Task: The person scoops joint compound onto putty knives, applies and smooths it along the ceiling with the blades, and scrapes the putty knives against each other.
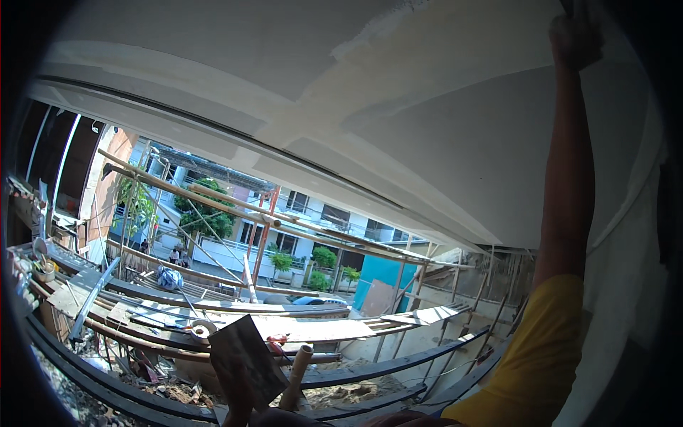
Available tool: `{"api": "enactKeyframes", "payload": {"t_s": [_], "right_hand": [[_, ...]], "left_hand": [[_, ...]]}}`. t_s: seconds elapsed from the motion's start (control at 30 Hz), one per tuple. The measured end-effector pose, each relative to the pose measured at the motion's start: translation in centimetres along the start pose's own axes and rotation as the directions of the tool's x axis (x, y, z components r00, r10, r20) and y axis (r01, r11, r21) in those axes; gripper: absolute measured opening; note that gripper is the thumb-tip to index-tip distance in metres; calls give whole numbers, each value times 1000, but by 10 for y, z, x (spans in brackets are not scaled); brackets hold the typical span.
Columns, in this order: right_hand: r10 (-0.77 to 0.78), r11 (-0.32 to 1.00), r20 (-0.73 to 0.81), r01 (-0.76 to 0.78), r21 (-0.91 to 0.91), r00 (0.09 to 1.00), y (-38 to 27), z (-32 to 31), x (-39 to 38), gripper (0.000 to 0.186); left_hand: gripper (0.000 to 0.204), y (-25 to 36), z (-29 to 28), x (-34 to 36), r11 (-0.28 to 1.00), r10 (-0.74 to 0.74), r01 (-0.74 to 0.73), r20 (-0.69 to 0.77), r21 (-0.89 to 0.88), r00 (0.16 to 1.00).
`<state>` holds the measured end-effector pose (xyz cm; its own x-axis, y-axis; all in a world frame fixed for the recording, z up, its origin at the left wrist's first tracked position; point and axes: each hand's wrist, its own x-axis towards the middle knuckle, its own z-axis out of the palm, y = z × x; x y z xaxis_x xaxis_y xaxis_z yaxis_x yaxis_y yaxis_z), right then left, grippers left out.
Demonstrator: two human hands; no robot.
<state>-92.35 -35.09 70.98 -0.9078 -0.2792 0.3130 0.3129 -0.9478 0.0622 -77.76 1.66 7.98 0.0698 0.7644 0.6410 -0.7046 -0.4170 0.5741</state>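
Observation:
My right hand (578, 39) is raised high at the upper right, close to the grey ceiling (455, 135) with its pale filler bands. Its fingers are closed around a narrow dark tool (567, 6), whose far end is cut off by the view's dark rim. Low in the middle, my left hand (232, 381) is in shadow and grips a flat rectangular board (249, 350), tilted upward. The board's surface looks dark with paler smears. My left fingers are partly hidden behind or along the board.
A bamboo pole end (297, 370) stands beside the board. Behind it are a tape roll (202, 330), pale planks (313, 328) and dark beams (391, 364) above rubble (178, 391). Bamboo scaffold poles (235, 208) cross the opening, with a street and buildings beyond.

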Motion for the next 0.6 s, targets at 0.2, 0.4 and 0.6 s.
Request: {"api": "enactKeyframes", "payload": {"t_s": [0.2,0.4,0.6], "right_hand": [[-137,991,-55,137,-7,989,-52,51,-134,62],[-258,964,283,227,138,924,-106,77,-272,63],[-348,918,290,262,297,891,-99,37,-279,58]], "left_hand": [[63,25,0,6,992,-123,120,-61,-40,991],[67,21,-5,4,994,74,-74,1,79,997],[72,-17,-12,4,989,-74,77,-28,128,997]]}}
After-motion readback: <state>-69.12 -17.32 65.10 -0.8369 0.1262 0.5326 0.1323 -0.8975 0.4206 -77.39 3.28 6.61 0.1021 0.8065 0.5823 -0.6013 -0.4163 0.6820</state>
